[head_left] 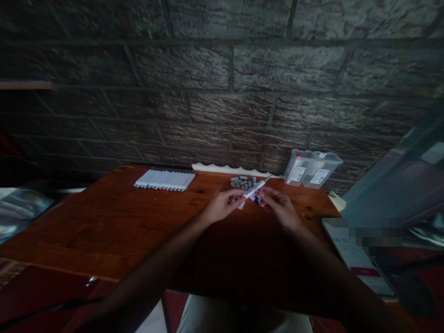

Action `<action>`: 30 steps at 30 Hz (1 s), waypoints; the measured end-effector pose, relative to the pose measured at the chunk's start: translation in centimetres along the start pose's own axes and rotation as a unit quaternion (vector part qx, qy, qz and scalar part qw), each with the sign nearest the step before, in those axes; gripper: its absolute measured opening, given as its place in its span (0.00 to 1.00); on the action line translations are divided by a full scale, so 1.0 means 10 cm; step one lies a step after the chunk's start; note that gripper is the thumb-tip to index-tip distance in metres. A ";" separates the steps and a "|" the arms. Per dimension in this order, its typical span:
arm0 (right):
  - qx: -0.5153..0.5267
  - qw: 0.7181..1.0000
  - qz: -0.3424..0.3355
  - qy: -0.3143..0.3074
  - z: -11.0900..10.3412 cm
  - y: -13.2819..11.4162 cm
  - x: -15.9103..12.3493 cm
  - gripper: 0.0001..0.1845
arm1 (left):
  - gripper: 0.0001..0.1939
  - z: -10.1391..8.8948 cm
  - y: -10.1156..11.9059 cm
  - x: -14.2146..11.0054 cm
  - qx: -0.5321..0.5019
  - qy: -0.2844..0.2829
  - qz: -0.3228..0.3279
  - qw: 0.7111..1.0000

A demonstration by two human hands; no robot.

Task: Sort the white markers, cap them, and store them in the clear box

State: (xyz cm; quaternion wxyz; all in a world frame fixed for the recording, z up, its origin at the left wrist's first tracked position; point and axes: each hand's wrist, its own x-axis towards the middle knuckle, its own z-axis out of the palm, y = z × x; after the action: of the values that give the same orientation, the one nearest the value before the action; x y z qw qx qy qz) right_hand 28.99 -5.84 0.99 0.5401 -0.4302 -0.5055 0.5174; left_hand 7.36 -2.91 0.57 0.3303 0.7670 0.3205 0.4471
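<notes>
A white marker (255,188) slants up to the right from between the thumb and fingers of my left hand (225,204), which is closed on it. Close by on the right, the fingers of my right hand (279,206) are drawn together near the marker; what they pinch is too small to make out. Below the marker, between both hands, small white and blue pieces (256,199) show in part. Just behind the hands lies a loose pile of short grey caps (239,184), partly covered by the marker.
Several white markers (164,179) lie side by side at the back left of the wooden table (138,222). A clear plastic container (312,169) stands at the back right. A tablet-like device (364,273) is at the right edge. A brick wall (215,106) rises behind.
</notes>
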 end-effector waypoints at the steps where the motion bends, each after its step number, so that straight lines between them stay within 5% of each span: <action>1: -0.004 1.000 0.001 0.005 -0.03 0.03 0.02 0.26 | 0.16 -0.02 0.00 0.02 -0.061 0.015 -0.025 0.998; 6: -0.206 0.974 -0.062 0.067 -0.10 0.11 0.33 0.20 | 0.25 -0.27 0.00 0.13 -0.337 0.122 -0.129 0.925; 9: -0.486 0.868 -0.099 0.016 0.04 0.02 0.67 0.16 | 0.18 -0.43 0.03 0.17 -0.433 0.154 -0.164 0.873; 18: -0.616 0.778 -0.042 -0.112 0.48 -0.10 1.46 0.05 | 0.09 -0.53 0.11 0.14 -0.549 0.121 -0.227 0.795; 21: -0.617 0.775 -0.032 -0.129 0.50 -0.10 1.49 0.07 | 0.08 -0.53 0.11 0.14 -0.554 0.128 -0.233 0.789; 25: -0.575 0.809 -0.057 -0.108 0.44 -0.22 1.37 0.10 | 0.09 -0.54 0.10 0.15 -0.541 0.142 -0.233 0.796; 30: -0.473 0.872 -0.095 -0.084 0.15 -0.34 0.79 0.22 | 0.12 -0.52 0.06 0.14 -0.466 0.103 -0.249 0.843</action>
State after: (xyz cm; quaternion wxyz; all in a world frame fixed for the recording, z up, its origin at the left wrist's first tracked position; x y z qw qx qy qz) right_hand 27.57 1.57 5.31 0.2738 -0.5389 -0.7718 0.1972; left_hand 3.40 -1.01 3.68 0.7144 0.3665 0.2864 0.5228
